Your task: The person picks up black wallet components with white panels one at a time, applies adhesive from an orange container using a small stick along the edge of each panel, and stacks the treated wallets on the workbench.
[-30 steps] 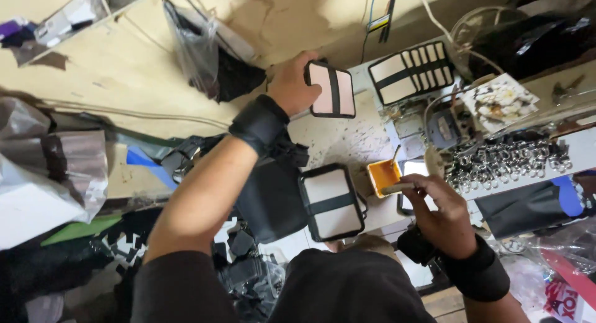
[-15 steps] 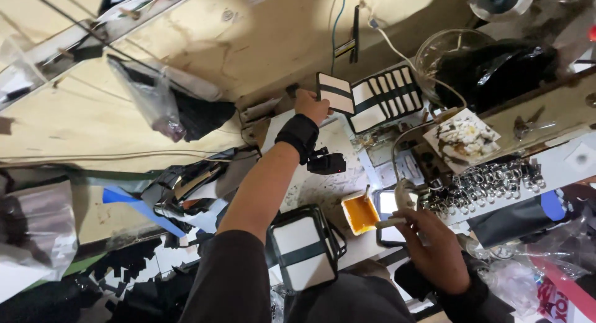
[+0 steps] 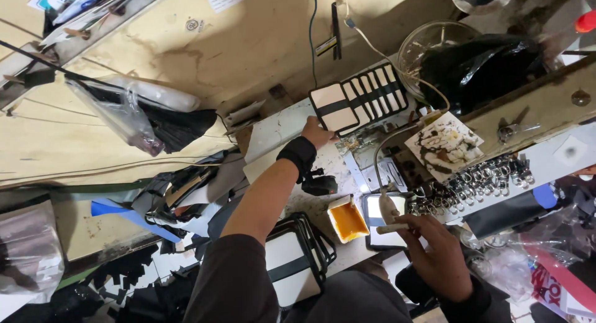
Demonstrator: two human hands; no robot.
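Glossy black plastic bag (image 3: 478, 65), shiny metal rings (image 3: 481, 180), perhaps leather panels (image 3: 363, 99).

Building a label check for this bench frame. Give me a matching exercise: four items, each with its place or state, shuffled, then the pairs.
Things:
1. left hand
2. right hand
3. small square tray of orange glue
4. heap of metal key rings and clasps

Places or states:
A. lies between the two forearms on the white worktop
B. rests at the row of white panels with black stripes
C. holds a brush
D. lies beside the paint-stained tile

Pairs: 1-B, 2-C, 3-A, 4-D
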